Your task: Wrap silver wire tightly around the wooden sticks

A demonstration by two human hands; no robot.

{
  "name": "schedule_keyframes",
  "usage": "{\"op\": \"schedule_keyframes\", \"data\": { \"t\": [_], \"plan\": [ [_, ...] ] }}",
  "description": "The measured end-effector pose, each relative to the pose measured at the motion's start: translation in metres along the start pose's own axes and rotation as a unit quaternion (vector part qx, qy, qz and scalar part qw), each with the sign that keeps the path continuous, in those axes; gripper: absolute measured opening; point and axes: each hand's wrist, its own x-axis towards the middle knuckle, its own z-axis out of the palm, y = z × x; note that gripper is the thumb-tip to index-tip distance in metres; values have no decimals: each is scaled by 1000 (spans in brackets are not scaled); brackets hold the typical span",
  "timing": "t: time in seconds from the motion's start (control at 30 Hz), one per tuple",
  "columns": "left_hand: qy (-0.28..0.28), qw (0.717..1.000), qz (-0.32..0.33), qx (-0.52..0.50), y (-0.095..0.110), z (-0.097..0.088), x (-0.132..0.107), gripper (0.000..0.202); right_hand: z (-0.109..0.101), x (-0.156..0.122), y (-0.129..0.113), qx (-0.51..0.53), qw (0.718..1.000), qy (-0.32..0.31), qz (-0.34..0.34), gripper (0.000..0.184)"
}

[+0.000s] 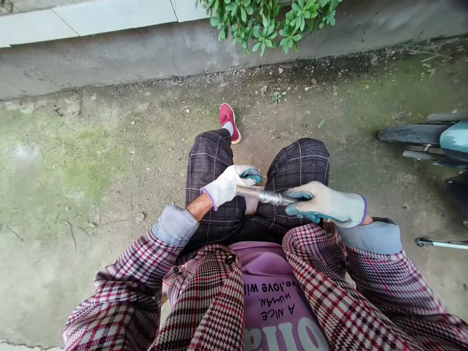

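Both hands wear white knit gloves with teal-coated palms and purple cuffs. My right hand (327,202) is closed around one end of a grey rod (248,191), above my right thigh. Shiny wire (270,197) is wound about the rod's middle. The rod's other end reaches left to the heel of my left hand (234,184). That hand is curled, its teal fingertips bent inward; what lies inside its grip is hidden. Beneath the rod, between my thighs, a pale flat piece (252,202) shows in part; I cannot tell what it is.
My knees in dark checked trousers (298,161) are apart, and one red shoe (227,117) rests on the dirt ground (127,161). Ahead runs a low concrete wall (127,61) with a leafy bush (259,24) over it. A dark wheel (409,132) and a thin metal bar (442,243) are at right.
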Motion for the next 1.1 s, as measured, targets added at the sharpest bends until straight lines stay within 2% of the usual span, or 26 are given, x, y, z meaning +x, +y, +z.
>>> {"op": "schedule_keyframes", "data": {
  "t": [0.1,0.2,0.33,0.43,0.53,0.67,0.83,1.0,1.1],
  "plan": [
    [-21,995,30,95,6,-10,-3,15,0,6,9,-93,995,-17,-19,27],
    [-19,971,57,230,14,-13,-7,17,0,13,24,-172,985,21,2,21],
    [2,956,67,284,20,-6,-8,20,-3,18,33,-260,956,129,45,20],
    [24,965,56,255,21,-3,-8,18,-5,16,24,-271,938,212,34,22],
    [22,990,35,132,20,-1,-8,21,-2,9,9,-183,951,251,11,27],
    [6,999,27,-38,23,1,-9,17,7,2,-2,6,972,234,28,38],
    [-10,996,43,-82,33,1,-11,13,12,5,1,118,970,208,40,42],
    [-6,996,15,-92,36,5,-14,11,12,10,6,196,956,214,51,50],
    [-30,990,14,-140,32,12,-19,14,8,6,7,248,942,224,19,54]
  ]
}}
